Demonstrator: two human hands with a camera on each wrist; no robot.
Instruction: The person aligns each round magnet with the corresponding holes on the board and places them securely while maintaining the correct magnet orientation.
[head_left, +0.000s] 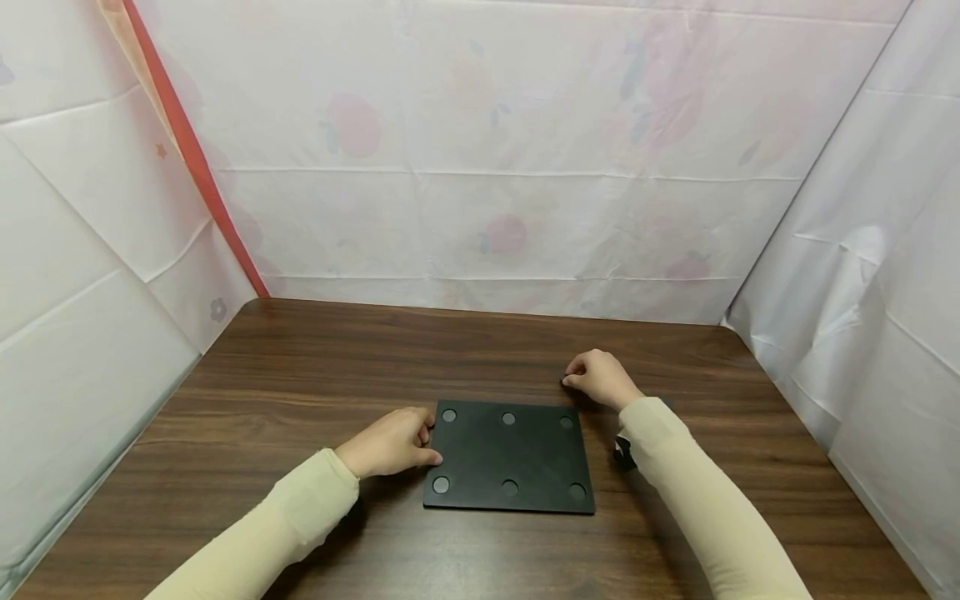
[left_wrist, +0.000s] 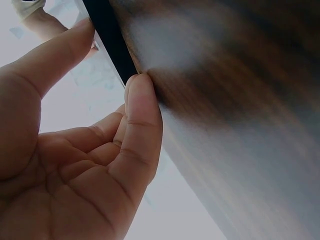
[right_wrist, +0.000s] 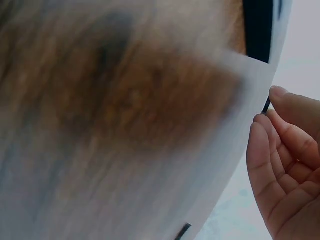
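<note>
Dark wood-grain table (head_left: 360,350), far corners rounded, enclosed on three sides. Pale, creased back sheet (head_left: 465,108) bears faint pink fruit-like prints (head_left: 355,125); red band (head_left: 187,146) slants down toward table's far left corner; small grey flower print (head_left: 218,309) marks white left sheet (head_left: 67,242); wrinkled white right sheet (head_left: 892,267) catches light.

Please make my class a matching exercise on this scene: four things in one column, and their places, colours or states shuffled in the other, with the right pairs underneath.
Things:
1. left hand
2. right hand
3. board
4. strip running down the cloth wall

Descriptions:
A. red
B. pinches a small dark piece
C. black, with six round spots
D. at the board's left edge

Pairs: 1-D; 2-B; 3-C; 4-A
</note>
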